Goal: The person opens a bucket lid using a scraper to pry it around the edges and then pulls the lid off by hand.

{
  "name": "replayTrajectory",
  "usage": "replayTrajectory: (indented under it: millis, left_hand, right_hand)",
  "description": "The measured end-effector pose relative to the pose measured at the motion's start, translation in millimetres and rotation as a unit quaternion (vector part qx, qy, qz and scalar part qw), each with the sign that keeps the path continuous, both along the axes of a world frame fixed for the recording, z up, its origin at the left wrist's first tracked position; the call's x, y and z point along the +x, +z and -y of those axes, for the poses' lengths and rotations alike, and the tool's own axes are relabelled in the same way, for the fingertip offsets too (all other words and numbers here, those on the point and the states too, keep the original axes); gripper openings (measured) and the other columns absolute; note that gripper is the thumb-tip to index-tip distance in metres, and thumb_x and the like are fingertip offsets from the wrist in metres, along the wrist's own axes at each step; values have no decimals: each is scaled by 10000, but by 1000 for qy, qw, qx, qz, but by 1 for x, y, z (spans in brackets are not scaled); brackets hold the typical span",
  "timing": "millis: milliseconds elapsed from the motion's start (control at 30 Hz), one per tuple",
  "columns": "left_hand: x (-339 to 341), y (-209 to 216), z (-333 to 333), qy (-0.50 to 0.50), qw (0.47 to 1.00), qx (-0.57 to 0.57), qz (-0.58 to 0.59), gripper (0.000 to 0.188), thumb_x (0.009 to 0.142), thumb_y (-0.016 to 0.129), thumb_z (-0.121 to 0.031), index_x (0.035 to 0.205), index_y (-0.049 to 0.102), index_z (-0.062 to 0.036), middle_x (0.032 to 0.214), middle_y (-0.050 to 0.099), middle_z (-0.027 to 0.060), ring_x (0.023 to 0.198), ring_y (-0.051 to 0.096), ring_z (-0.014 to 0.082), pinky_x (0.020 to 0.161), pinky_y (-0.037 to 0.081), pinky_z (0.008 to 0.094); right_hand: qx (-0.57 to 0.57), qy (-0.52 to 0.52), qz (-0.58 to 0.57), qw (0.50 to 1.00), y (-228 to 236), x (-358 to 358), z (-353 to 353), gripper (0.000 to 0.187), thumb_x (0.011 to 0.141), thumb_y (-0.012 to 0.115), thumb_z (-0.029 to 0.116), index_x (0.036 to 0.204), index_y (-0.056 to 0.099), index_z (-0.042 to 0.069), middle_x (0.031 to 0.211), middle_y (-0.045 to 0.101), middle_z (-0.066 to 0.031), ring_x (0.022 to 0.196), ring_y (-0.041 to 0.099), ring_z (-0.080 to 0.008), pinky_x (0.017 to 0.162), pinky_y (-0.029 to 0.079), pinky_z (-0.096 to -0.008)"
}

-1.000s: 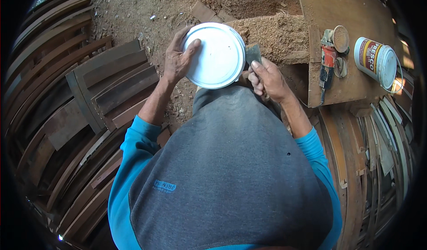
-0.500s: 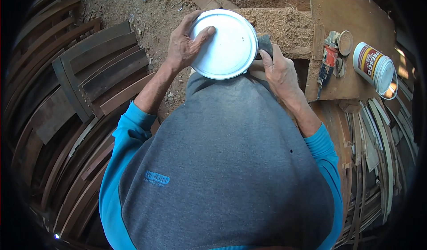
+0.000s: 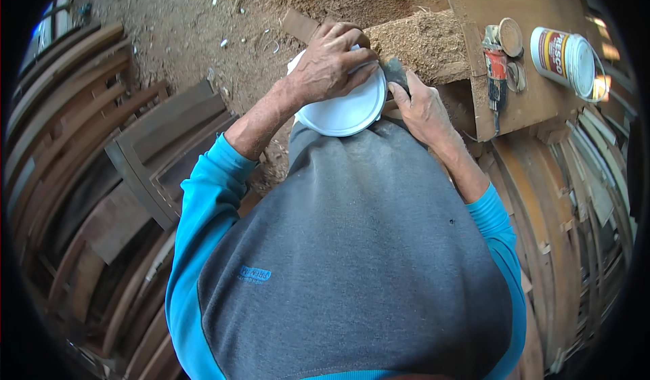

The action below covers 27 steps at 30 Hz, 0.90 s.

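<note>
A round white lid (image 3: 349, 113), apparently on a container whose body is hidden, sits just beyond my shirt front. My left hand (image 3: 335, 62) lies across its far part with the fingers curled over toward the right rim, where the fingertips are partly hidden. On the right, my right hand (image 3: 423, 106) is closed around a putty knife (image 3: 394, 73). Its flat dark grey blade points up and left, close against the lid's right rim; whether it touches cannot be made out. The knife's handle is hidden in the palm.
To the right, a wooden board (image 3: 542, 14) bears a red and black angle grinder (image 3: 496, 75) and a white bucket (image 3: 563, 58) lying tilted. Sawdust (image 3: 420, 41) covers the ground ahead. Wooden frames (image 3: 162, 143) are stacked at left, thin strips (image 3: 589, 170) at right.
My left hand has moved from the lid's left edge across its top, fingers now curled toward the right rim. The lid sits slightly lower in view. My right hand still holds the putty knife.
</note>
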State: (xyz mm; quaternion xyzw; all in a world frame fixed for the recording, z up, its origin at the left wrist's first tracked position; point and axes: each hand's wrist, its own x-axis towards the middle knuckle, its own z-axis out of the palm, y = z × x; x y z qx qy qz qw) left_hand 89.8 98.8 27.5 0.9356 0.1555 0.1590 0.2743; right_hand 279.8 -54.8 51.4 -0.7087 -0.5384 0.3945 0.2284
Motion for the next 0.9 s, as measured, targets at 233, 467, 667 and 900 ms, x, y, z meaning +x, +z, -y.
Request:
replayTrajectory:
  millis: [233,467,667,900]
  left_hand:
    - [19,-3,-4,-26,999,-4,33,148,890,709,-204,931,641,-79,958,556,96,955,546,283,843,478,422]
    - [20,-7,-1,-11,1000,24,-16,262,944,639,-322,862,613,-75,899,534,98,904,544,269,795,439,401]
    - [21,-4,1,14,1000,10,-22,235,934,646,-292,851,608,-76,887,534,89,884,536,262,799,443,403]
    - [34,-1,-1,5,1000,-5,-16,208,936,640,-247,851,601,-61,882,525,93,854,513,261,802,452,406]
  right_hand:
    - [-23,-32,-12,999,-2,-3,4,312,1003,576,277,973,532,-30,804,639,-294,809,650,-474,681,492,-535]
    - [-218,40,-191,956,19,20,-14,322,1018,535,300,956,550,-16,722,560,-96,678,529,-206,652,457,-381]
    - [-236,99,-179,950,22,28,-26,330,1018,526,317,928,541,0,675,514,-55,633,499,-176,634,446,-378]
    - [-151,107,-142,973,6,34,-18,302,1016,522,286,972,562,-10,745,640,-182,732,656,-327,679,497,-440]
